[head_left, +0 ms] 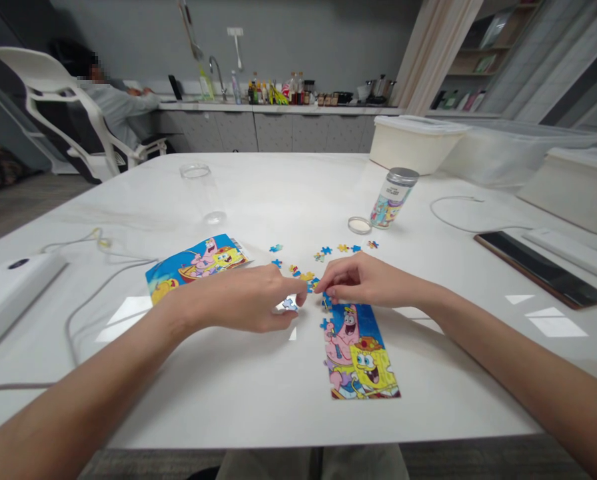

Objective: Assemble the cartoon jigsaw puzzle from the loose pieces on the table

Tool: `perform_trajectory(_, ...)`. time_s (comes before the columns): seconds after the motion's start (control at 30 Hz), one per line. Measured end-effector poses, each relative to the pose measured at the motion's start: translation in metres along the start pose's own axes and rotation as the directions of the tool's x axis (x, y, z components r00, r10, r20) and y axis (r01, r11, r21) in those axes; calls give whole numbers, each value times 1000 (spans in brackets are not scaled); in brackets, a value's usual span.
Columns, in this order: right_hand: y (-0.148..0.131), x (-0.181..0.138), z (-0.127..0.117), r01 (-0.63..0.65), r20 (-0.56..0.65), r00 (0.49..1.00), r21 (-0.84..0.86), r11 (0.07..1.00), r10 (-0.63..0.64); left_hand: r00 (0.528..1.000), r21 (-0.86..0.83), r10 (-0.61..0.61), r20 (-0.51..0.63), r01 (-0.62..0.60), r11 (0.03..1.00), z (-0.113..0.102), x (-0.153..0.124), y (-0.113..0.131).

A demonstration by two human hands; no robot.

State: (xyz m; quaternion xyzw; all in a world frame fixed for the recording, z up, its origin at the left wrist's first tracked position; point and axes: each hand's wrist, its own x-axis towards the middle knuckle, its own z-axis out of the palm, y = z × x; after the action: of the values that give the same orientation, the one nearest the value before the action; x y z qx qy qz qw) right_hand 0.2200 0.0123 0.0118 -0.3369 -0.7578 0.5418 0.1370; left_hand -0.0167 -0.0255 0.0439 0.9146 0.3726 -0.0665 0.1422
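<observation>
A partly assembled cartoon jigsaw puzzle [361, 353] lies on the white table [258, 400] in front of me. My right hand [363, 280] rests at its top edge, fingers pinched together on a small blue puzzle piece [312, 285]. My left hand [251, 300] is curled just left of it, fingertips closed, with a loose blue piece [289, 305] under them. Several loose pieces [328, 252] lie scattered beyond both hands. A printed reference picture [196, 263] of the same cartoon lies to the left.
A puzzle tin [392, 198] and its clear lid [359, 225] stand beyond the pieces; a clear empty tube [202, 193] lies further left. A phone [541, 267], cables, a white device [13, 287] and plastic bins [418, 141] ring the table. A person sits in a chair at back left.
</observation>
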Motion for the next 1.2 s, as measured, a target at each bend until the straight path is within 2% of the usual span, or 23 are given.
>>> perform_trajectory(0.23, -1, -1, -1, -40, -5, 999, 26, 999, 40, 986, -90, 153, 63, -147, 985, -4, -2, 12)
perform_trajectory(0.43, -3, 0, 0, -20, -22, 1000, -108, 994, 18, 971, -116, 225, 86, -215, 970, -2, 0, 14)
perform_trajectory(1.0, -7, -2, 3, -44, 26, 998, -161, 986, 49, 968, -50, 218, 124, -213, 976, 2, 1, 17)
perform_trajectory(1.2, -5, 0, 5, -42, -8, 999, -212, 976, 41, 970, -47, 201, 138, -197, 979, 0, 1, 20)
